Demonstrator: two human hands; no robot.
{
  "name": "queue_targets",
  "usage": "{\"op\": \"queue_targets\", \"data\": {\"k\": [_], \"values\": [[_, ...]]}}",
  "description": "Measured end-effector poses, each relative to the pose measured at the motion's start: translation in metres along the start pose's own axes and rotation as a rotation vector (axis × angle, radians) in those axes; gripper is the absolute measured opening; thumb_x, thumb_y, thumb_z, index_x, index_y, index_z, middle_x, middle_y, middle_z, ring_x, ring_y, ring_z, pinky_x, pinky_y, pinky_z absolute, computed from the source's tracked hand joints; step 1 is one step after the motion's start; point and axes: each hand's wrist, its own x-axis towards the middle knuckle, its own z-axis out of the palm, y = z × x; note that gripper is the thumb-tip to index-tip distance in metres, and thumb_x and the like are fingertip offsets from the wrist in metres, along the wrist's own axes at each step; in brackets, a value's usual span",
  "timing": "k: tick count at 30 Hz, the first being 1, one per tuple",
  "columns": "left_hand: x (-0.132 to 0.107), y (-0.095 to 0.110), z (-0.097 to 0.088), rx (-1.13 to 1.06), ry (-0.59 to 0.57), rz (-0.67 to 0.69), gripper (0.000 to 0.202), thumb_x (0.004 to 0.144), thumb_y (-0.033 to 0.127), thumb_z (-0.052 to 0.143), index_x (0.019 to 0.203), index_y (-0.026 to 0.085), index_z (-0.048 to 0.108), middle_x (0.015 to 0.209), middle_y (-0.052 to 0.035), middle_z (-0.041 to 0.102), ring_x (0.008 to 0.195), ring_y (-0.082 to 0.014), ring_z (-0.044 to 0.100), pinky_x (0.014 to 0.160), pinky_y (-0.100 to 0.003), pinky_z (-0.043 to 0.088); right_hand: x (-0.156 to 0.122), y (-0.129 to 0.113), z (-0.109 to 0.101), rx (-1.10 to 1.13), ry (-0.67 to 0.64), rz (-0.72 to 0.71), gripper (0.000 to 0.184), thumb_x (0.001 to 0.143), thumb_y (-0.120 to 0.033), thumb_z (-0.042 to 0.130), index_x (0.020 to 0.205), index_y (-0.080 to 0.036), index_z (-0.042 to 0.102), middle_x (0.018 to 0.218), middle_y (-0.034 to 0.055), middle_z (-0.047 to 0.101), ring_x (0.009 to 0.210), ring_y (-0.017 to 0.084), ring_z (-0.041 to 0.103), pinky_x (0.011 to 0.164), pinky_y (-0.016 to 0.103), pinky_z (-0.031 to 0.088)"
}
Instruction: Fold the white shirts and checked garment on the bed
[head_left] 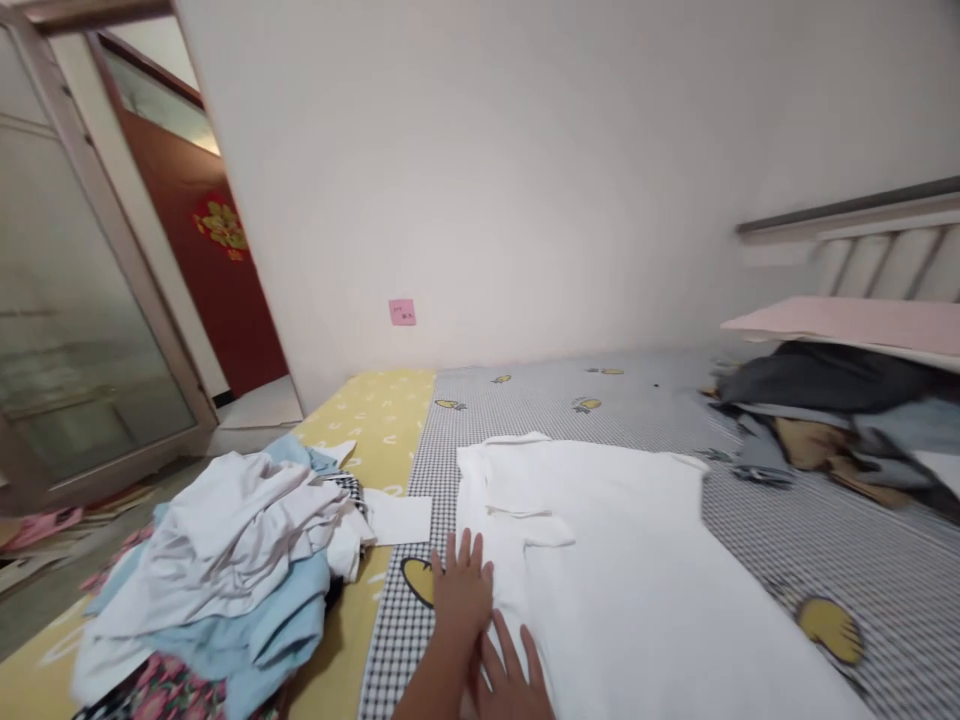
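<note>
A white T-shirt (630,560) lies spread on the checked bed sheet, its left side folded inward so that a sleeve lies on top. My left hand (461,592) rests flat at the shirt's left edge, fingers spread. Just below and to the right, my right hand (514,675) lies on the folded part with its fingers apart. The two hands meet or overlap near the wrist, and the bottom of the frame cuts off part of the right one. Neither hand grips any cloth.
A heap of crumpled clothes (240,540) sits left on the yellow sheet (390,400), beside a white card (401,518). Dark clothes (817,385) are piled at right under a pink board (847,322). A wall (525,200) with a pink note (402,312) stands behind the bed.
</note>
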Motion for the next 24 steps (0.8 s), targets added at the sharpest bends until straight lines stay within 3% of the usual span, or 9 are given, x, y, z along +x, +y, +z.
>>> {"op": "queue_targets", "data": {"k": [4,7,9,11,14,17,20,21,24], "values": [[-0.03,0.002,-0.026,0.052,-0.1,-0.047,0.055,0.1,0.036,0.028,0.154,0.03,0.03,0.165,0.0011,0.021,0.154,-0.0323,0.016,0.123,-0.065,0.015,-0.004,0.003,-0.023,0.135,-0.078,-0.116,0.077,0.087,-0.055,0.063,0.155,-0.027,0.038,0.164,0.0063,0.028,0.153,0.037,0.006,0.123,0.063,-0.001],[-0.043,0.003,-0.034,0.048,-0.113,-0.057,0.054,0.1,0.035,0.028,0.154,0.031,0.03,0.165,0.0015,0.022,0.154,-0.0312,0.017,0.123,-0.063,0.017,-0.006,0.005,-0.041,0.25,-0.166,-0.116,0.057,0.08,-0.05,0.07,0.135,-0.034,0.063,0.151,0.0013,0.052,0.153,0.036,0.012,0.122,0.063,-0.001],[-0.046,0.002,-0.031,0.06,-0.089,-0.056,0.054,0.099,0.033,0.031,0.153,0.032,0.032,0.164,0.0005,0.025,0.153,-0.0311,0.02,0.123,-0.063,0.019,-0.002,0.007,-0.052,0.359,-0.139,-0.042,0.024,0.086,-0.039,0.062,0.102,-0.033,0.078,0.122,-0.0018,0.074,0.147,0.032,0.035,0.123,0.058,0.01],[-0.047,-0.001,-0.022,0.079,-0.035,-0.038,0.054,0.099,0.031,0.033,0.153,0.032,0.032,0.164,0.0005,0.026,0.153,-0.031,0.022,0.123,-0.062,0.02,0.007,0.008,-0.061,0.45,-0.041,0.036,0.031,0.092,-0.031,0.048,0.081,-0.029,0.077,0.092,-0.0022,0.079,0.118,0.023,0.064,0.114,0.043,0.033],[-0.047,-0.006,-0.004,0.077,0.108,0.013,0.053,0.099,0.031,0.036,0.152,0.034,0.033,0.163,0.0016,0.029,0.152,-0.0315,0.026,0.123,-0.061,0.023,0.029,0.01,-0.073,0.353,0.099,0.144,0.041,0.098,-0.035,0.039,0.078,-0.025,0.074,0.076,-0.0004,0.076,0.073,0.016,0.069,0.081,0.028,0.048],[-0.048,-0.009,0.009,0.062,0.241,0.016,0.051,0.098,0.034,0.038,0.149,0.036,0.039,0.16,0.0009,0.037,0.15,-0.0328,0.03,0.121,-0.064,0.024,0.059,0.011,-0.081,0.181,0.223,0.217,0.044,0.102,-0.037,0.032,0.093,-0.025,0.074,0.084,0.0042,0.076,0.077,0.018,0.067,0.078,0.029,0.046],[-0.047,-0.01,0.018,0.054,0.285,0.017,0.049,0.097,0.037,0.039,0.146,0.033,0.045,0.156,-0.0013,0.044,0.147,-0.0333,0.036,0.121,-0.064,0.026,0.096,0.014,-0.081,0.11,0.251,0.144,0.035,0.1,-0.033,0.04,0.116,-0.029,0.071,0.117,0.0063,0.074,0.111,0.023,0.063,0.1,0.037,0.04],[-0.046,-0.011,0.02,0.05,0.289,0.021,0.049,0.097,0.038,0.04,0.145,0.032,0.047,0.155,-0.0017,0.045,0.146,-0.0337,0.038,0.12,-0.064,0.026,0.109,0.018,-0.081,0.084,0.235,0.108,0.033,0.095,-0.035,0.051,0.123,-0.034,0.068,0.131,0.0036,0.068,0.125,0.024,0.056,0.108,0.04,0.034],[-0.043,-0.014,0.029,0.048,0.339,0.012,0.049,0.096,0.036,0.039,0.144,0.034,0.048,0.154,0.0006,0.045,0.145,-0.0338,0.039,0.12,-0.066,0.027,0.143,0.046,-0.092,-0.004,0.205,0.128,0.065,0.079,-0.032,0.072,0.14,-0.042,0.055,0.161,-0.0026,0.038,0.149,0.031,0.027,0.121,0.051,0.012]]}}
